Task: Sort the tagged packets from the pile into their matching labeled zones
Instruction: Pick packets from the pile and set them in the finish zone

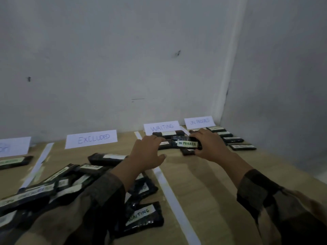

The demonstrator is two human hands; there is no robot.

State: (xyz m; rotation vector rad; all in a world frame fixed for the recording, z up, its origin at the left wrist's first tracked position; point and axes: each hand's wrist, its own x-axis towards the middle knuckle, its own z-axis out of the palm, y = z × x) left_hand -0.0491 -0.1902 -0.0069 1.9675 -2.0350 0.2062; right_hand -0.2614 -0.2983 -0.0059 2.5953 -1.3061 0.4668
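Four packets (232,139) lie at two o'clock below the ON PROGRESS sign (200,122), while the right hand (208,145) clamps one ON PROGRESS packet (187,143) at one o'clock, the left hand (146,152) spread-fingered beside it.

All the packets (53,188) in the pile: black plastic film, glossy, crinkly, light catching the folds. The ON PROGRESS packet (187,143) has the same shiny wrap; its tag is pale matt paper. The table (212,174) looks like light wood or laminate, smooth, matt. The divider strips (173,197) & zone signs (91,139) are plain white paper, matt. The wall (123,59): painted plaster, matt, a bit uneven. The sleeves (283,206): soft woven cloth, dull.
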